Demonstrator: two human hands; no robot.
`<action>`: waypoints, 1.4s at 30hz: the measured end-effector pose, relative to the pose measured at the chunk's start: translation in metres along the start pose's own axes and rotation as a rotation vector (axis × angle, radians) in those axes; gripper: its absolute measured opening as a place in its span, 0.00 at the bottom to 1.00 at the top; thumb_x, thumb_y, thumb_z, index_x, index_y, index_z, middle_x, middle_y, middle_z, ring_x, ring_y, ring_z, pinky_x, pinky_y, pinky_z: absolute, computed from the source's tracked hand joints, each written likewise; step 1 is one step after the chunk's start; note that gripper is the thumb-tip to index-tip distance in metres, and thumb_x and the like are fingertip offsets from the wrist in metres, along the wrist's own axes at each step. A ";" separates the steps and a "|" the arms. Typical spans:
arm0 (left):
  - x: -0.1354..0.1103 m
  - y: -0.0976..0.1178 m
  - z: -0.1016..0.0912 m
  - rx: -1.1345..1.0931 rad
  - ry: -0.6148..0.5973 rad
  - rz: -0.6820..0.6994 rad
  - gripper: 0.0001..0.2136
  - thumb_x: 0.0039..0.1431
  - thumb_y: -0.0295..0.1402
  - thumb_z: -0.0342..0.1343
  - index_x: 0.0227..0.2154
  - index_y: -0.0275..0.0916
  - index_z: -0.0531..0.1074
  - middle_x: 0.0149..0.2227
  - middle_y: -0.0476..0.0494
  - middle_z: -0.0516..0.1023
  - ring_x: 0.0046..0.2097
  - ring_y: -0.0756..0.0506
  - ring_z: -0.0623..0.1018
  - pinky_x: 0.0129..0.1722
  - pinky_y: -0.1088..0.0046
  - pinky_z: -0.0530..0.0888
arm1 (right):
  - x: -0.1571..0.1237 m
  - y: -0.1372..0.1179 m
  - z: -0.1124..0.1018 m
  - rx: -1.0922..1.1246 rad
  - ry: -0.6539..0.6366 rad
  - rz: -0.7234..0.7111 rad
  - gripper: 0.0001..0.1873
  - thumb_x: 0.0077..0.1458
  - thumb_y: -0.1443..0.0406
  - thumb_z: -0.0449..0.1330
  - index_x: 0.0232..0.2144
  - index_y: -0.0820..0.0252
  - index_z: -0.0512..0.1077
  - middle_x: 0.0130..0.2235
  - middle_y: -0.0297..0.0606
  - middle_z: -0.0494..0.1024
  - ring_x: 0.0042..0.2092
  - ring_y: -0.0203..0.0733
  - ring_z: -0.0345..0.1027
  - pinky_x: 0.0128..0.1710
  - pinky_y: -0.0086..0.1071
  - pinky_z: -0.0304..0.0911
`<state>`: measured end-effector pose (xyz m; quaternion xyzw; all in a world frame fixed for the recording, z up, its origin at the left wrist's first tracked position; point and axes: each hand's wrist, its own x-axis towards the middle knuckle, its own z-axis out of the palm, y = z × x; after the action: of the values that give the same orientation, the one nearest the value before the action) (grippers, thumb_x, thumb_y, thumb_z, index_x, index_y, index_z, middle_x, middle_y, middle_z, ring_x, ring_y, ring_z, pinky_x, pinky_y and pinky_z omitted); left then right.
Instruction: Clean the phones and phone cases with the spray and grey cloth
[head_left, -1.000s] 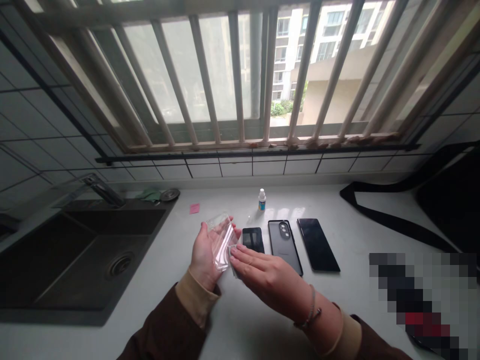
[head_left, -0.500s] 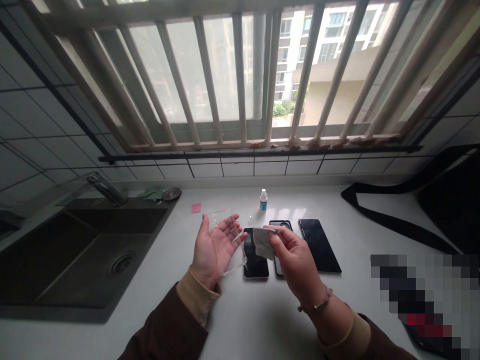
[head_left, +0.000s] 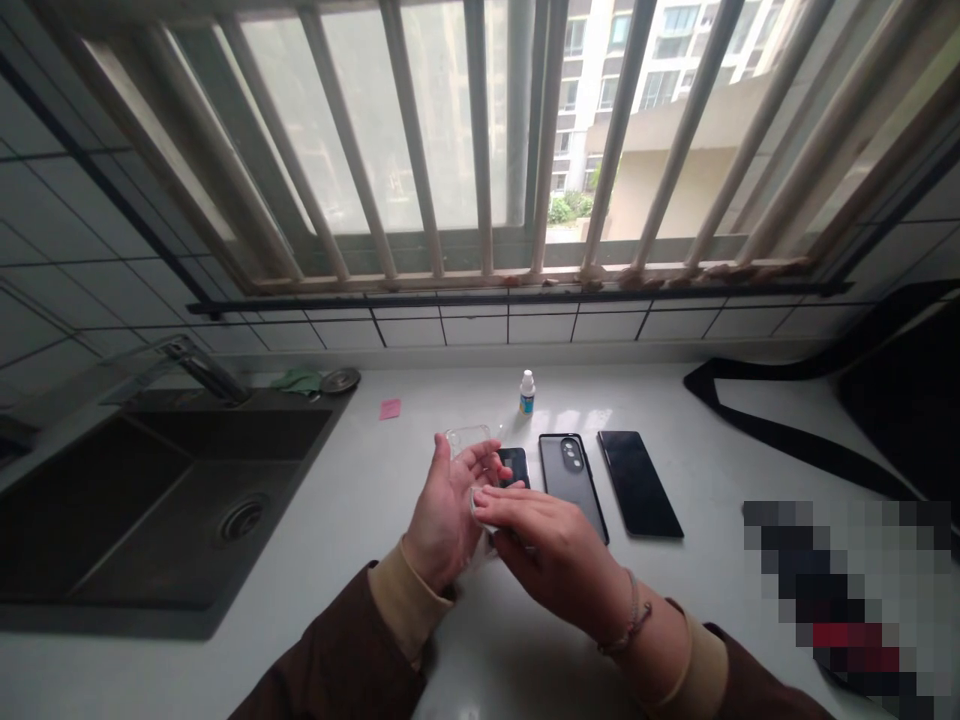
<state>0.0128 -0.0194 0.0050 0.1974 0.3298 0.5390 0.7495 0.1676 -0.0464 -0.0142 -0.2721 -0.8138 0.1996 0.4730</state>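
Note:
My left hand (head_left: 450,510) is palm up with its fingers spread, bearing a clear phone case (head_left: 469,433) whose camera-end rim shows above the fingers. From the right, my right hand (head_left: 555,530) presses a folded grey cloth (head_left: 477,507) against the case, over the left palm. Most of the cloth is hidden beneath the right fingers. Partly behind both hands lies a small phone (head_left: 516,463), face up on the counter. A black-rimmed phone case (head_left: 568,485) with camera holes is just right of it.
A dark phone or slab (head_left: 641,485) lies further right. Behind the hands stand a small white bottle (head_left: 527,395) and a pink sticky note (head_left: 390,408). The sink (head_left: 172,490) with its faucet (head_left: 206,370) is at left, a black strap (head_left: 795,430) at right.
My right hand has moved left and turned palm down, bringing the cloth onto the clear case. The left hand has shifted slightly right, and more of the black-rimmed case is uncovered.

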 end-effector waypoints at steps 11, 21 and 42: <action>0.005 0.013 -0.004 -0.114 -0.001 -0.042 0.34 0.69 0.60 0.46 0.50 0.29 0.75 0.39 0.34 0.77 0.40 0.41 0.80 0.46 0.59 0.82 | 0.001 -0.005 -0.012 0.454 0.070 0.497 0.09 0.65 0.62 0.61 0.41 0.57 0.81 0.37 0.38 0.85 0.35 0.40 0.76 0.36 0.31 0.71; 0.006 0.008 -0.009 0.085 0.025 0.038 0.20 0.62 0.50 0.66 0.42 0.38 0.72 0.38 0.46 0.75 0.34 0.49 0.77 0.38 0.69 0.81 | 0.003 0.023 -0.005 0.852 0.449 0.983 0.22 0.56 0.50 0.70 0.45 0.58 0.79 0.37 0.38 0.82 0.34 0.42 0.74 0.30 0.30 0.69; 0.024 0.036 -0.052 2.220 0.681 0.343 0.29 0.65 0.56 0.53 0.44 0.29 0.75 0.45 0.22 0.76 0.47 0.28 0.78 0.46 0.58 0.72 | -0.004 0.036 -0.008 0.586 0.391 0.832 0.20 0.62 0.50 0.65 0.45 0.60 0.81 0.40 0.40 0.83 0.40 0.44 0.75 0.38 0.32 0.69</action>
<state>-0.0433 0.0125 -0.0150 0.6303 0.7715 0.0747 -0.0431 0.1854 -0.0199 -0.0339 -0.4600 -0.4446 0.5341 0.5527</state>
